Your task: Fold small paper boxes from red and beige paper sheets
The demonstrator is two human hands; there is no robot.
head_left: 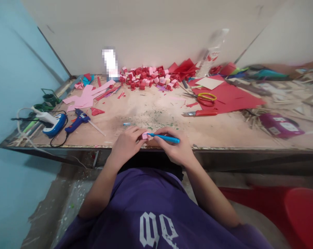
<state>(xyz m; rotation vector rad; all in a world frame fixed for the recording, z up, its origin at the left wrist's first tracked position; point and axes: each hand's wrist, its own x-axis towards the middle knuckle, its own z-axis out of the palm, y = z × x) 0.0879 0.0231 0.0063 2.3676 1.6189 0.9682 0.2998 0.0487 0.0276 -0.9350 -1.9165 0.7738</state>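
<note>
Near the table's front edge, my left hand (129, 143) pinches a small pink paper cube (145, 135) between its fingertips. My right hand (173, 143) is closed around a blue pen (168, 138), whose tip points left and meets the cube's upper face. A dark mark shows on that face, too small to make out. Just beyond my left hand lies a small blue-and-white pen cap (126, 124). Many red and pink paper cubes (146, 77) are heaped at the back of the table.
At left are a blue glue gun (80, 119), a blue power strip (55, 124) with cables, and pink paper strips (85, 97). Scissors (206, 98), a red-handled cutter (203, 113), red paper sheets (236, 95) and a purple tape dispenser (281, 125) lie right. A bottle (212, 53) stands behind.
</note>
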